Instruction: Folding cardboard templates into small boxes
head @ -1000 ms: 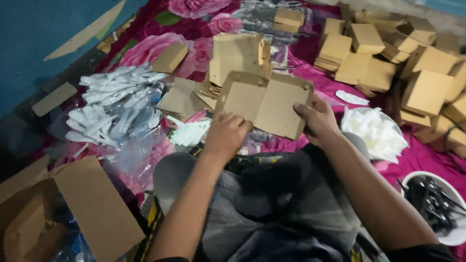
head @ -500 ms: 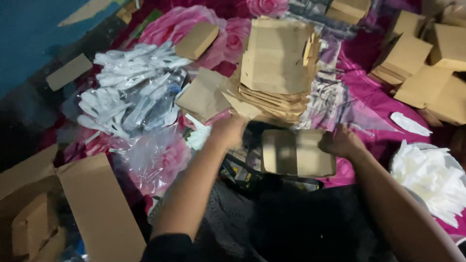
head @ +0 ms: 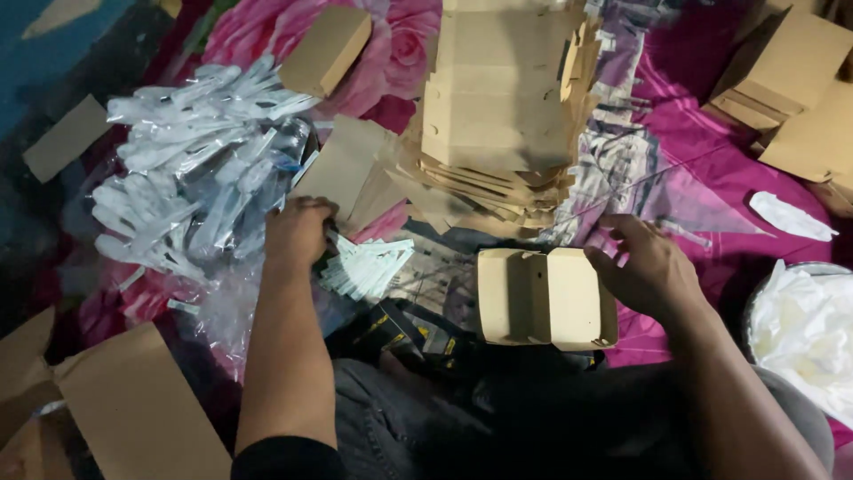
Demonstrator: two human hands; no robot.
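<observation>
The open box (head: 546, 300) is matt brown cardboard, smooth. Left of it, the wrapped cutlery (head: 191, 178) shows glossy clear plastic. Beneath the box, the floral cloth (head: 702, 191) looks soft and slightly shiny.

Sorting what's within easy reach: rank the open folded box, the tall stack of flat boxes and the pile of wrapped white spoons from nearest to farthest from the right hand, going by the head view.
1. Open folded box: touching the right hand, just to its left.
2. Stack of flat boxes: above and left of the hand, farther up the cloth.
3. Pile of wrapped spoons: far left, beyond the left hand.
</observation>
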